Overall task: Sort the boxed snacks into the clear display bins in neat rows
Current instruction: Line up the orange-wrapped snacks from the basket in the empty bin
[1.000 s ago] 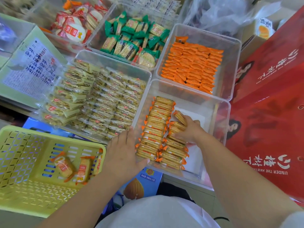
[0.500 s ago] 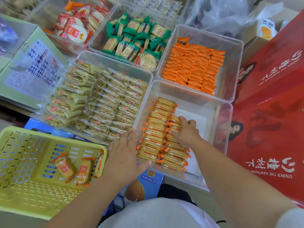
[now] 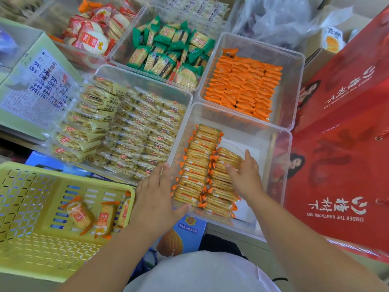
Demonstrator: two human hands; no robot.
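The right hand [image 3: 244,175] lies flat, fingers straight and close together, on the shorter second row of cracker packs [image 3: 221,197] in the near clear bin [image 3: 242,117]. The left hand [image 3: 155,197], fingers straight and thumb spread wide, braces that bin's near left corner from outside. To do this step well, I would press the short row evenly against the full row [image 3: 197,165] beside it, so the packs stand on edge with their orange ends in line, while the left hand stops the bin sliding. Behind, a second bin [image 3: 261,42] holds orange packs [image 3: 242,87] in tight rows. To the left, another bin [image 3: 143,77] is full of yellow packs [image 3: 134,131]. A yellow basket [image 3: 31,207] holds three loose packs [image 3: 92,216]
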